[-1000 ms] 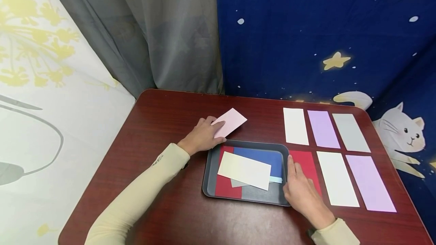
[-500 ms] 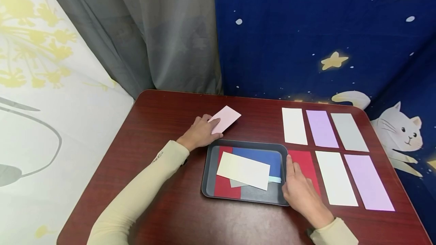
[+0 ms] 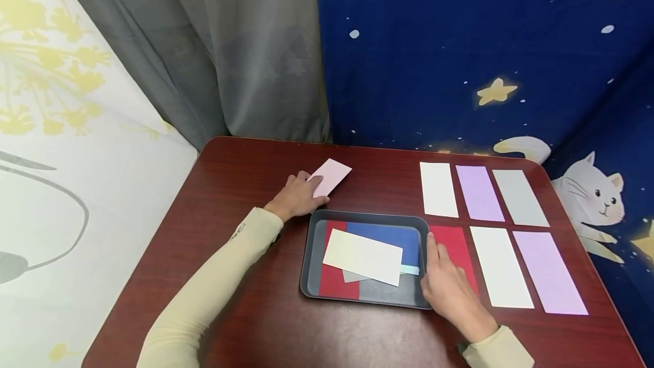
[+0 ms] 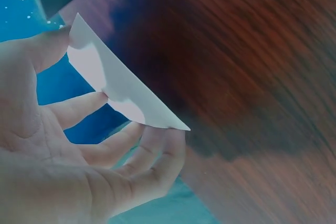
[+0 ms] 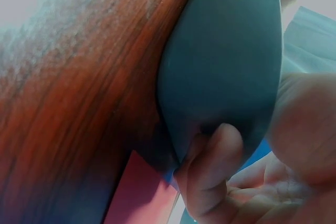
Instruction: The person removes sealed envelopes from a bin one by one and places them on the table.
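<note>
A pale pink card (image 3: 330, 177) is held by my left hand (image 3: 296, 196) beyond the tray's far left corner. In the left wrist view, thumb and fingers pinch the card (image 4: 126, 93) along its edges, tilted above the wood. My right hand (image 3: 449, 285) grips the right rim of the dark grey tray (image 3: 311, 254), its curled fingers against the outer wall in the right wrist view. Inside the tray, a cream card (image 3: 363, 256) lies over a red card (image 3: 334, 288), a blue card (image 3: 385, 233), a grey card and a light blue strip (image 3: 410, 270).
Right of the tray, cards lie in two rows on the brown table (image 3: 245, 163): white (image 3: 439, 189), lilac (image 3: 480, 193) and grey (image 3: 521, 197) behind; red (image 3: 452, 243), white (image 3: 502, 267) and lilac (image 3: 550, 272) in front. Curtains hang behind the table.
My left hand has moved slightly left and away from the tray with the pink card. My right hand stays on the tray's rim. The head view has shifted slightly.
</note>
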Demonstrator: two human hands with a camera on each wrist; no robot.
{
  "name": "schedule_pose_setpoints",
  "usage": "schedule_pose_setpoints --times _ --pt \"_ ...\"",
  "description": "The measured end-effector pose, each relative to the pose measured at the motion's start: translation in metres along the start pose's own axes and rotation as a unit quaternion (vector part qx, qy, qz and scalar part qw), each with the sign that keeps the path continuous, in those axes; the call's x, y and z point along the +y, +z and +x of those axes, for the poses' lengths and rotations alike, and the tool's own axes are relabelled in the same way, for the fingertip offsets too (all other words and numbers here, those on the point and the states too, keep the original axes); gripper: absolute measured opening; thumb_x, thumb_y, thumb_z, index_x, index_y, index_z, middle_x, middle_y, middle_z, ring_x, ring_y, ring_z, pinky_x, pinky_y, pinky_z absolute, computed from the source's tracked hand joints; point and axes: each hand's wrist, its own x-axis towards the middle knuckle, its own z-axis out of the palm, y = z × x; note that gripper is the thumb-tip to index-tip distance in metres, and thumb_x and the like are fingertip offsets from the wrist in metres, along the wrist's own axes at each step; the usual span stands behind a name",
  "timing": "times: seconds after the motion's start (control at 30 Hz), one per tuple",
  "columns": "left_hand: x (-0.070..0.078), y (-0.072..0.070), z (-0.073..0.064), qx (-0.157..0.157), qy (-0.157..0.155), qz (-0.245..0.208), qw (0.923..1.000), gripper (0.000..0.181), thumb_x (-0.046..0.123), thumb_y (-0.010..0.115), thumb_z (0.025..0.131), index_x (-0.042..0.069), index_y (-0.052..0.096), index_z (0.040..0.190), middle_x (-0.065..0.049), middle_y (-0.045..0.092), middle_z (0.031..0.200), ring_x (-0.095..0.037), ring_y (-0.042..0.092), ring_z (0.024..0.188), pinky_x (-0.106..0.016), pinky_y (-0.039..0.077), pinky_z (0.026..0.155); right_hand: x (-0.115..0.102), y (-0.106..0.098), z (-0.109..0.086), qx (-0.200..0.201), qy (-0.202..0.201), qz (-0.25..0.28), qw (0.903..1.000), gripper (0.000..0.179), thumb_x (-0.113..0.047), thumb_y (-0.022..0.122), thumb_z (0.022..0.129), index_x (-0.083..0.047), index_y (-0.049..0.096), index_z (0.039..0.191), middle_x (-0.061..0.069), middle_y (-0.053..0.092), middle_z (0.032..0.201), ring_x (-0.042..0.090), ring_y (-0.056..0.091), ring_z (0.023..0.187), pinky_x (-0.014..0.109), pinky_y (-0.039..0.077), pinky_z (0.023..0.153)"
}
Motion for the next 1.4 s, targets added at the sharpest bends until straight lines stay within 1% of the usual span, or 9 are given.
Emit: schedule_pose_setpoints --times 0.2,0.27,0.43,0.6,0.77,0.83,1.1,1.27,1.4 --pt "-0.002 0.001 0.004 0.007 -0.041 0.001 0.9992 0.074 0.049 0.066 0.106 0.009 0.048 0.166 -0.031 0.047 0.148 -0.046 0.048 0.128 -0.058 0.056 0.099 0.000 0.000 -0.001 0.002 0.003 -0.001 1.0000 0.087 0.008 0.072 0.088 0.019 0.028 0.163 0.034 0.056 0.128 0.021 0.047 0.054 0.033 0.046 0.050" --pt "-0.001 0.001 0.005 0.009 -0.053 0.007 0.9985 0.074 0.049 0.065 0.107 0.007 0.048 0.165 -0.033 0.048 0.145 -0.048 0.048 0.128 -0.060 0.056 0.099 0.000 0.000 -0.001 0.000 0.005 -0.001 1.0000 0.087 0.008 0.072 0.088 0.019 0.028 0.163 0.034 0.056 0.129 0.021 0.048 0.054 0.033 0.046 0.050" --pt "0.001 0.003 0.008 0.016 -0.077 0.026 0.9966 0.074 0.050 0.064 0.107 0.005 0.050 0.163 -0.036 0.046 0.147 -0.051 0.048 0.130 -0.061 0.058 0.098 0.000 0.000 -0.001 -0.002 0.007 0.000 1.0000 0.088 0.008 0.072 0.088 0.019 0.028 0.163 0.036 0.055 0.132 0.023 0.051 0.057 0.034 0.048 0.052" --pt "0.007 0.008 0.014 0.027 -0.102 0.038 0.9937 0.074 0.052 0.066 0.106 0.005 0.053 0.161 -0.036 0.046 0.148 -0.049 0.051 0.126 -0.061 0.059 0.094 0.000 -0.001 -0.001 0.001 0.007 -0.001 1.0000 0.087 0.008 0.073 0.088 0.019 0.028 0.163 0.036 0.056 0.131 0.023 0.051 0.057 0.035 0.049 0.052" --pt "0.014 0.012 0.019 0.026 -0.132 0.060 0.9891 0.075 0.054 0.066 0.106 0.004 0.053 0.160 -0.035 0.045 0.147 -0.049 0.052 0.124 -0.060 0.061 0.091 -0.001 0.000 -0.001 0.002 0.008 0.000 1.0000 0.087 0.008 0.072 0.088 0.019 0.028 0.163 0.035 0.056 0.128 0.022 0.048 0.055 0.034 0.047 0.051" --pt "0.017 0.014 0.020 0.025 -0.140 0.070 0.9873 0.076 0.055 0.067 0.105 0.003 0.053 0.159 -0.036 0.046 0.145 -0.050 0.053 0.123 -0.060 0.061 0.091 -0.001 0.000 -0.001 -0.001 0.011 0.001 0.9999 0.087 0.008 0.072 0.089 0.018 0.028 0.163 0.035 0.055 0.131 0.023 0.049 0.055 0.035 0.047 0.051" --pt "0.024 0.016 0.020 0.028 -0.163 0.080 0.9830 0.079 0.058 0.071 0.101 -0.002 0.055 0.150 -0.036 0.047 0.141 -0.051 0.056 0.121 -0.060 0.061 0.091 -0.002 0.001 -0.001 -0.001 0.013 0.000 0.9999 0.088 0.007 0.073 0.088 0.018 0.028 0.164 0.036 0.055 0.134 0.023 0.051 0.055 0.036 0.049 0.052" --pt "0.024 0.015 0.019 0.022 -0.168 0.077 0.9826 0.082 0.060 0.072 0.100 -0.003 0.055 0.150 -0.036 0.046 0.140 -0.051 0.055 0.121 -0.060 0.061 0.091 -0.002 0.001 -0.001 0.002 0.012 0.000 0.9999 0.087 0.008 0.072 0.088 0.018 0.029 0.163 0.036 0.056 0.132 0.022 0.049 0.054 0.035 0.047 0.051" --pt "0.023 0.014 0.019 0.019 -0.169 0.068 0.9831 0.081 0.056 0.072 0.101 -0.005 0.054 0.151 -0.036 0.045 0.142 -0.051 0.054 0.123 -0.060 0.061 0.091 -0.002 0.002 -0.001 0.005 0.009 0.000 0.9999 0.087 0.009 0.072 0.088 0.019 0.028 0.163 0.036 0.056 0.132 0.022 0.048 0.055 0.034 0.046 0.050"
